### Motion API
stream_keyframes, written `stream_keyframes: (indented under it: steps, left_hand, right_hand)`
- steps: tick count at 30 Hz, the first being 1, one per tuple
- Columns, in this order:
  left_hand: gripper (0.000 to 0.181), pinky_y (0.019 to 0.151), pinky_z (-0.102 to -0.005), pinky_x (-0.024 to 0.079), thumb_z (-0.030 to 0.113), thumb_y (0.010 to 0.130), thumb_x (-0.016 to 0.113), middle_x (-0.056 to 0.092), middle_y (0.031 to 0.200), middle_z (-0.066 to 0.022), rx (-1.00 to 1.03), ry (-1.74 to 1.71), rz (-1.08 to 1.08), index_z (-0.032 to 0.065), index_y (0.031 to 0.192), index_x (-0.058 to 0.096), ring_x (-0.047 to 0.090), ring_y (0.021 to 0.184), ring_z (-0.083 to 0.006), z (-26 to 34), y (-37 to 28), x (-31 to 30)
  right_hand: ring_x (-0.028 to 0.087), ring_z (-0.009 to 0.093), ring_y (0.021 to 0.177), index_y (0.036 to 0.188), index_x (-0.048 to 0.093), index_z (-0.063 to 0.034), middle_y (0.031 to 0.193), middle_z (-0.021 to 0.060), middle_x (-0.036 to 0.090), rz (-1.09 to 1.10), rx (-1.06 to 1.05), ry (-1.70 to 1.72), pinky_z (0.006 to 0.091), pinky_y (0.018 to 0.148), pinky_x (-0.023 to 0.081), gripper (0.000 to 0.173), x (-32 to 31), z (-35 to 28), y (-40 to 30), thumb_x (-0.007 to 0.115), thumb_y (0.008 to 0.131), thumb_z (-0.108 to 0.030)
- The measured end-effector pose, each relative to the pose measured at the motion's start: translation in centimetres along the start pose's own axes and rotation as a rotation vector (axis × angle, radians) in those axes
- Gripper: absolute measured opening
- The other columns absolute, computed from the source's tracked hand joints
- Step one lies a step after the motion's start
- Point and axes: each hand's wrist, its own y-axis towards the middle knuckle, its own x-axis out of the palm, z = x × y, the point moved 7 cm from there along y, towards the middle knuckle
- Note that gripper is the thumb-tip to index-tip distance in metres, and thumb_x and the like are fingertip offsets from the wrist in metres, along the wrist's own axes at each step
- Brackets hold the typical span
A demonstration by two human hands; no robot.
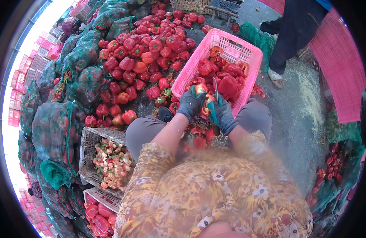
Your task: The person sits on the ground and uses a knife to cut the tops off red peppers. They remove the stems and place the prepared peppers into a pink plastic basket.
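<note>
My left hand (191, 102), in a dark glove with teal fingertips, grips a piece of red bell pepper (201, 88) whose pale inside shows. Close beside it, my gloved right hand (223, 111) is closed around a knife (215, 86), its narrow blade pointing up and away from me. A second cut pepper part (205, 107) shows between the two hands; which hand bears it I cannot tell. Both hands are over the near end of a pink plastic crate (183, 74), which holds opened red peppers (227, 84).
Whole red bell peppers (141, 50) are heaped ahead to the left, beside stacked green mesh sacks (51, 131). At my left stand a dirty crate (87, 154) of pepper cores (113, 163) and another with red peppers (100, 215). Another person's legs (293, 35) are at upper right.
</note>
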Motion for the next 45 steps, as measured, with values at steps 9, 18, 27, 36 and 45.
stream_keyframes:
  steps: [9, 18, 27, 36, 45]
  left_hand:
    - [0.047, 0.078, -0.0437, 0.048, 0.044, 0.079, 0.063, 0.064, 0.096, -0.0212, -0.039, 0.377, 0.079, 0.0089, 0.109, 0.058, 0.061, 0.091, -0.0386, 1.7, -0.8, -4.2]
    - [0.031, 0.055, -0.0391, 0.049, 0.033, 0.084, 0.063, 0.064, 0.077, -0.0125, -0.011, 0.201, 0.555, 0.0118, 0.105, 0.058, 0.064, 0.067, -0.0290, -3.5, -7.8, -21.2]
    - [0.066, 0.085, -0.0428, 0.046, 0.028, 0.079, 0.067, 0.057, 0.119, -0.0214, -0.548, 0.715, 0.784, 0.0070, 0.135, 0.039, 0.058, 0.102, -0.0373, -18.9, -29.7, -35.9]
    - [0.051, 0.092, -0.0384, 0.044, 0.042, 0.085, 0.059, 0.057, 0.121, -0.0164, -0.317, 0.180, 0.044, 0.0104, 0.124, 0.052, 0.054, 0.111, -0.0334, -24.1, -2.0, -22.1]
    - [0.100, 0.103, -0.0374, 0.037, 0.063, 0.071, 0.064, 0.040, 0.139, -0.0213, -0.768, 0.285, -0.198, -0.0004, 0.140, 0.029, 0.040, 0.129, -0.0327, -39.4, 14.2, -13.8]
  right_hand:
    - [0.048, 0.012, 0.042, 0.098, 0.056, -0.0143, 0.061, 0.0017, 0.054, 0.056, 0.011, 0.205, 0.0276, 0.036, 0.038, 0.016, -1.1, -3.5, -1.3, 0.061, 0.083, -0.013]
    - [0.060, 0.019, 0.060, 0.125, 0.044, -0.0118, 0.094, 0.0107, 0.061, 0.159, 0.038, 0.168, 0.0277, 0.043, 0.044, 0.055, -10.9, -7.2, 3.1, 0.055, 0.085, -0.047]
    - [0.064, 0.019, 0.061, 0.123, 0.047, -0.0032, 0.086, 0.0145, 0.064, -0.347, 0.332, 0.263, 0.0249, 0.043, 0.049, 0.048, -0.2, -1.5, -4.6, 0.051, 0.090, -0.038]
    - [0.059, 0.013, 0.052, 0.120, 0.050, -0.0028, 0.077, 0.0101, 0.063, -0.474, 0.326, -0.013, 0.0215, 0.043, 0.046, 0.039, 4.1, -3.4, -3.3, 0.040, 0.097, -0.033]
    - [0.061, 0.016, 0.054, 0.126, 0.042, 0.0010, 0.080, 0.0127, 0.064, -0.312, 0.419, 0.064, 0.0240, 0.047, 0.048, 0.041, 3.3, -1.0, 1.3, 0.040, 0.098, -0.029]
